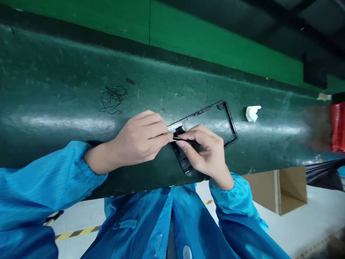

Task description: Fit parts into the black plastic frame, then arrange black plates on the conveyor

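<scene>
A black rectangular frame (231, 122) lies slanted on the green bench, with a bulkier dark section at its near left end. Over that end, the fingers of my right hand (207, 151) pinch a thin black strip (176, 139). My left hand (141, 136) comes in from the left, its fingertips pressed together at the strip's left end. What sits between those left fingertips is hidden. Part of the frame's left end is covered by both hands, and a small black tab (179, 130) shows between them.
A tangle of thin black strands (114, 97) lies on the bench (54, 82) at the left. To the right of the frame is a small white plastic piece (252, 113). Red material (338, 126) is at the far right. Below the bench edge stands an open cardboard box (292, 189).
</scene>
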Demonstrator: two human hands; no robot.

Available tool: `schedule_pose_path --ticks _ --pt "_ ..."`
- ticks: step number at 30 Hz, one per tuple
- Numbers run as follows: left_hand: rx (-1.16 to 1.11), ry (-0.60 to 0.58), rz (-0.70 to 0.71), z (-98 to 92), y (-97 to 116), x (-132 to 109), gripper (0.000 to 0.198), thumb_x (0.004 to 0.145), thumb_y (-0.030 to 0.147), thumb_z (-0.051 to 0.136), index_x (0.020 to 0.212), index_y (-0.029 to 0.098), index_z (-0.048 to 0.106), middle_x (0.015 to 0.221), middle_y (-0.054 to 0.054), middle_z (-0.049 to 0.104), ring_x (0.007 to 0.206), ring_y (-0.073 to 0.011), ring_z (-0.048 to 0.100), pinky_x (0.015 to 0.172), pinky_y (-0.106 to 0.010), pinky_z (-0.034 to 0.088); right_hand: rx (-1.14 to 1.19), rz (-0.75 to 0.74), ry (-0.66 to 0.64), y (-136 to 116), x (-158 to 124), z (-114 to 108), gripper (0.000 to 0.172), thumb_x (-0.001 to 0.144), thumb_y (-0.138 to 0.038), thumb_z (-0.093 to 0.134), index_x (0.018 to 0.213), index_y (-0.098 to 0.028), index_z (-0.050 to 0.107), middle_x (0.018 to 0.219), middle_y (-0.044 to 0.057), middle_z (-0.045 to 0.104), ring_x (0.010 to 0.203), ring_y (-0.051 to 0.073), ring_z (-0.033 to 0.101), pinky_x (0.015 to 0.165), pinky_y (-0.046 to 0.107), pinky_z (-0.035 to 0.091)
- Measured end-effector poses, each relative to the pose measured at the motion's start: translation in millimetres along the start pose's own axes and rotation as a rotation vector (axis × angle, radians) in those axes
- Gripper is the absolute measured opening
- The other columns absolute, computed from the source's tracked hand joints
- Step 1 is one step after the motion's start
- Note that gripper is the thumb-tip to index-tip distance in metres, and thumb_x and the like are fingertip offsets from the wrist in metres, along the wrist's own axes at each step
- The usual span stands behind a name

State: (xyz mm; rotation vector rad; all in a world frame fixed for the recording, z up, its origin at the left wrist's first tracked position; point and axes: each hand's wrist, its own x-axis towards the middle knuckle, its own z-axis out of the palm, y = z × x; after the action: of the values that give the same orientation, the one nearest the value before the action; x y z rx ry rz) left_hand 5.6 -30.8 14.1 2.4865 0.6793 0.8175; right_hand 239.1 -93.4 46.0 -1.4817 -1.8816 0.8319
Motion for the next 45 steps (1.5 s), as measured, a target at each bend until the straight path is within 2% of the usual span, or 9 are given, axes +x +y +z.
schedule_pose_path --ticks 5,10,12,16,19,22,26,33,45 --pt "0.017 -0.003 -0.015 -1.9 -7 -2 0.015 0.096 0.021 0.062 0.084 0.024 0.07 0.08 -0.003 0.067 0.085 -0.0211 0.065 0.078 -0.042 0.055 -0.045 0.016 0.023 5 -1 1 0.014 0.1 -0.034 0.07 0.1 -0.023 0.079 0.091 0.006 0.076 0.084 0.021 0.07 0.073 0.035 0.059" --pt "0.132 0.065 -0.057 -9.5 -13 2 0.026 0.087 0.016 0.06 0.064 0.024 0.051 0.073 -0.003 0.058 0.083 -0.023 0.063 0.071 -0.043 0.053 -0.155 0.056 0.063 7 -1 0 0.015 0.101 -0.034 0.067 0.099 -0.024 0.078 0.092 0.007 0.076 0.085 0.023 0.07 0.072 0.036 0.058" --pt "0.181 0.079 -0.091 -12.4 -14 4 0.025 0.082 0.011 0.058 0.065 0.025 0.048 0.082 -0.006 0.062 0.091 -0.0255 0.064 0.073 -0.046 0.054 -0.193 0.058 0.074 8 0 -1 0.016 0.101 -0.035 0.067 0.1 -0.024 0.078 0.092 0.007 0.076 0.084 0.023 0.07 0.071 0.035 0.057" --pt "0.214 0.045 -0.138 -12.9 -14 6 0.018 0.076 0.007 0.057 0.077 0.025 0.058 0.111 -0.01 0.069 0.111 -0.0311 0.063 0.082 -0.053 0.055 -0.336 0.086 0.085 7 2 0 0.017 0.102 -0.035 0.065 0.1 -0.023 0.077 0.094 0.006 0.076 0.083 0.022 0.07 0.067 0.032 0.053" --pt "0.176 0.041 -0.074 -9.5 -13 4 0.013 0.082 0.012 0.06 0.08 0.024 0.065 0.103 -0.008 0.071 0.108 -0.0312 0.066 0.084 -0.053 0.054 -0.417 0.09 0.094 1 5 4 0.017 0.102 -0.034 0.064 0.1 -0.023 0.076 0.095 0.006 0.075 0.083 0.022 0.069 0.066 0.031 0.05" --pt "0.133 -0.037 -0.046 -5.9 -14 2 0.006 0.091 0.026 0.067 0.089 0.023 0.072 0.102 -0.008 0.073 0.106 -0.0317 0.067 0.086 -0.052 0.054 -0.462 0.093 0.084 -6 8 9 0.017 0.103 -0.031 0.061 0.101 -0.023 0.076 0.096 0.006 0.074 0.08 0.021 0.068 0.064 0.031 0.047" --pt "0.115 -0.158 0.019 -1.4 -13 2 0.025 0.099 0.043 0.068 0.098 0.02 0.075 0.112 -0.011 0.074 0.112 -0.0314 0.064 0.088 -0.048 0.052 -0.511 0.104 0.03 -11 10 16 0.019 0.104 -0.03 0.058 0.103 -0.023 0.076 0.094 0.006 0.071 0.074 0.019 0.064 0.059 0.03 0.042" --pt "0.126 -0.116 -0.011 11.5 7 4 0.027 0.104 0.026 0.059 0.083 0.02 0.075 0.087 -0.006 0.071 0.091 -0.022 0.06 0.077 -0.039 0.045 -0.573 0.044 -0.023 -12 8 16 0.02 0.103 -0.028 0.057 0.098 -0.024 0.077 0.09 0.005 0.069 0.07 0.018 0.06 0.058 0.031 0.039" --pt "0.157 -0.091 -0.031 13.5 15 4 0.03 0.104 0.022 0.06 0.075 0.02 0.07 0.082 -0.005 0.07 0.086 -0.0217 0.059 0.075 -0.04 0.044 -0.505 0.02 -0.002 -6 -4 10 0.02 0.103 -0.028 0.06 0.101 -0.026 0.08 0.09 0.004 0.072 0.075 0.018 0.065 0.062 0.03 0.046"
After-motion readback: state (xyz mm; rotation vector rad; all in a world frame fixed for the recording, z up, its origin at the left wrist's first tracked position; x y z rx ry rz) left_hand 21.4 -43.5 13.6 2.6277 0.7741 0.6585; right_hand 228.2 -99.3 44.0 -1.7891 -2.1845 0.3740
